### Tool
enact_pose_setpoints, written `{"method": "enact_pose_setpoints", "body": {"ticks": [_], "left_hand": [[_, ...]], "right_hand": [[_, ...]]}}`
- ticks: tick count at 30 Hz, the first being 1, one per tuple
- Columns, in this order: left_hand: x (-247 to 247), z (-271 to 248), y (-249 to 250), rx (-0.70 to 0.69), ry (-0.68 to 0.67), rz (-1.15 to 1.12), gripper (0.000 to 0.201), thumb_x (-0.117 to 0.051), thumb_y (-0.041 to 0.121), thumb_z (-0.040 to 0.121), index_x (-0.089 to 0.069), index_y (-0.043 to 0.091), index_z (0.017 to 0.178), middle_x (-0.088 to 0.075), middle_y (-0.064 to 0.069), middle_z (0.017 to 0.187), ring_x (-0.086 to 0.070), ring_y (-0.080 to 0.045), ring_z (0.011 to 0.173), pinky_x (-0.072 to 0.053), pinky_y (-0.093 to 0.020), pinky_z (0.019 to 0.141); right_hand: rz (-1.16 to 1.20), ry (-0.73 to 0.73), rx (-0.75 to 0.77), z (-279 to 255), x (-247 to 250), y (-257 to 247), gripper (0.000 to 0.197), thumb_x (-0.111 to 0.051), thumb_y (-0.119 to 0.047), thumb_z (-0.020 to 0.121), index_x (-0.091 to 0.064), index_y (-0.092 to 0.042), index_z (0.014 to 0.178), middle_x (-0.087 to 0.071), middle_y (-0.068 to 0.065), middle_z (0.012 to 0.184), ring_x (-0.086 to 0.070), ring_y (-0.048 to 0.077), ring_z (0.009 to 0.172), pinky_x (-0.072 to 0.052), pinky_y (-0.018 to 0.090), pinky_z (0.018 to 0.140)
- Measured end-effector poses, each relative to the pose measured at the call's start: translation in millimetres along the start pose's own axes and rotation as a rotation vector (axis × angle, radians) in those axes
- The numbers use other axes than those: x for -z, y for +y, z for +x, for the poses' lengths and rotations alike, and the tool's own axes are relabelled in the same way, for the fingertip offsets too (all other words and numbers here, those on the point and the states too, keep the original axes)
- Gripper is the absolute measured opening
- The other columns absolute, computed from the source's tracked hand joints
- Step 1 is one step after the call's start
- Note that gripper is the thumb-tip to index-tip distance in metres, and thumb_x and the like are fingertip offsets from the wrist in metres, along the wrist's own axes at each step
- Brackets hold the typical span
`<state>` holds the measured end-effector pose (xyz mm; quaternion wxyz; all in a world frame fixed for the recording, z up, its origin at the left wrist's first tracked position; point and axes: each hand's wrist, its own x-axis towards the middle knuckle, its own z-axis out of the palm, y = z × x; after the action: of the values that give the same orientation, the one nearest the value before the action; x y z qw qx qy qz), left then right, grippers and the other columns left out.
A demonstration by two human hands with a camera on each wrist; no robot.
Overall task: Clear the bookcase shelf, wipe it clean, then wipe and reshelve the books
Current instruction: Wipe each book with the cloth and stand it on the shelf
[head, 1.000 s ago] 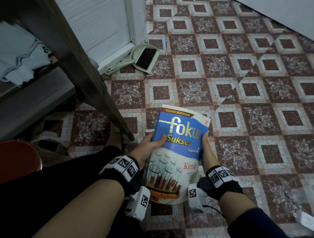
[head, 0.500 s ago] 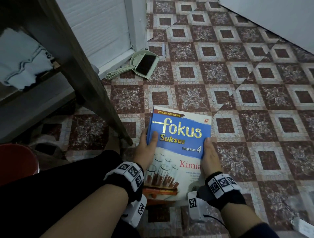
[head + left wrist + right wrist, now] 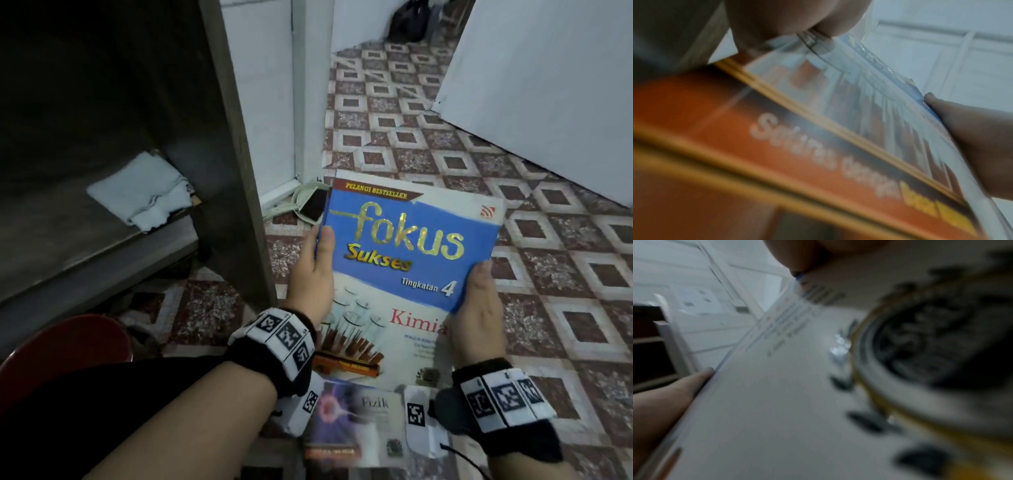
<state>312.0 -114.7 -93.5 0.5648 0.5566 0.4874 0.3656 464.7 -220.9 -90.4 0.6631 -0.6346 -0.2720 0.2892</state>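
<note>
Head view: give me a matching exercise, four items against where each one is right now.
Items:
1. Fokus Sukses Kimia book
2. white cloth
3. Fizik book
4. dustpan

Places:
A. on the floor by the white door frame
B. on the dark bookcase shelf
C. held at its side edges by the left hand and right hand
D. lying flat below the wrists, under the held book

Pairs: 1-C, 2-B, 3-D, 4-A
</note>
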Motion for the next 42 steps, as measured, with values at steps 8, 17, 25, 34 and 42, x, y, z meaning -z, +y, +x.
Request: {"method": "enact_pose_setpoints", "body": {"ticks": [8, 17, 25, 34, 42], "left_hand": [[65.1, -46.0, 117.1, -0.307, 0.157, -0.099, 0.068, -0.025, 0.064, 0.085, -0.034, 0.034, 0.145, -0.04, 0.034, 0.114, -0.038, 0.015, 0.108, -0.026, 0.004, 0.075], [189.4, -102.4, 170.6, -0.485, 0.418, -0.11, 0.07, -0.025, 0.07, 0.081, -0.044, 0.033, 0.138, -0.051, 0.02, 0.137, -0.049, 0.006, 0.121, -0.038, -0.02, 0.104], [307.3, -124.3, 141.8, -0.431, 0.697, -0.101, 0.069, -0.027, 0.071, 0.083, -0.049, 0.031, 0.135, -0.06, 0.011, 0.13, -0.056, -0.007, 0.12, -0.042, -0.038, 0.107], [387.3, -87.2, 40.5, -0.099, 0.829, -0.046, 0.052, -0.023, 0.061, 0.095, -0.051, 0.029, 0.126, -0.057, 0.014, 0.125, -0.053, -0.011, 0.116, -0.038, -0.029, 0.094], [428.1, -1.5, -40.3, 0.28, 0.79, -0.03, 0.075, -0.023, 0.062, 0.095, -0.035, 0.011, 0.148, -0.036, -0.011, 0.153, -0.036, -0.029, 0.139, -0.03, -0.037, 0.109]], "right_hand": [[0.085, -0.13, 0.403, -25.9, -40.7, -118.4, 0.046, -0.027, -0.043, 0.097, -0.06, -0.018, 0.118, -0.073, -0.009, 0.105, -0.069, 0.01, 0.097, -0.054, 0.018, 0.074], [0.201, -0.469, 0.643, -82.1, -140.7, -197.5, 0.041, -0.022, -0.028, 0.102, -0.058, -0.013, 0.117, -0.072, -0.02, 0.097, -0.069, -0.001, 0.091, -0.052, 0.011, 0.07], [0.27, -0.814, 0.481, -111.2, -263.3, -179.4, 0.057, -0.031, -0.047, 0.1, -0.029, -0.018, 0.149, -0.06, 0.003, 0.132, -0.06, 0.023, 0.119, -0.049, 0.049, 0.098], [-0.013, -0.98, 0.093, -96.8, -396.9, -77.2, 0.055, -0.036, -0.057, 0.097, -0.048, -0.021, 0.137, -0.069, 0.005, 0.116, -0.068, 0.023, 0.102, -0.056, 0.045, 0.088], [-0.402, -1.009, -0.24, -43.4, -480.6, -9.1, 0.051, -0.031, -0.04, 0.104, -0.065, -0.002, 0.112, -0.069, 0.011, 0.101, -0.063, 0.015, 0.068, -0.047, 0.014, 0.048]]}}
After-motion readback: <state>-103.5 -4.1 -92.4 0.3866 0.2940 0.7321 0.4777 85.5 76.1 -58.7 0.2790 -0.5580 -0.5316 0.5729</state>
